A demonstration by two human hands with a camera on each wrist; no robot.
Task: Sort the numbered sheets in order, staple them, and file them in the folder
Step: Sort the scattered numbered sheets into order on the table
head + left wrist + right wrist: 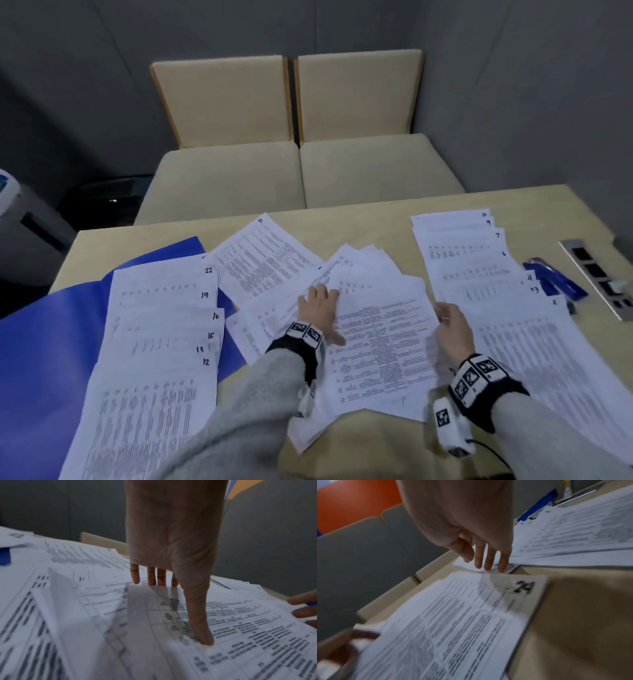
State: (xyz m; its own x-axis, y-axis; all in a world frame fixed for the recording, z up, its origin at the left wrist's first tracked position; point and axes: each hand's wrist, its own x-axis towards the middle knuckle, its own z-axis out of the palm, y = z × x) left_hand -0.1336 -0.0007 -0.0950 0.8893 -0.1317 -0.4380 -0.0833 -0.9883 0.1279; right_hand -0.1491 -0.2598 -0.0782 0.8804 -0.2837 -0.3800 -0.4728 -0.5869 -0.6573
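Numbered sheets lie in three groups on the table (359, 219). A left stack (161, 342) showing 22, 19, 16, 15, 13 and 12 lies on the open blue folder (44, 342). A right stack (479, 260) shows 10, 9, 7 and 6. Loose sheets fan out in the middle, with sheet 24 (471, 622) on top. My left hand (318, 308) presses flat on this fan, fingers (151, 577) straight and thumb spread onto the top sheet. My right hand (452, 325) is at that sheet's right corner, its straight fingers (488, 558) touching the paper just beyond. A blue stapler (551, 281) lies right of the right stack.
A metal socket strip (596, 277) is set into the table at the far right, beside the stapler. Two beige upholstered seats (291, 171) stand behind the far edge. A dark bin (102, 198) and a grey appliance (20, 219) stand on the floor at the left.
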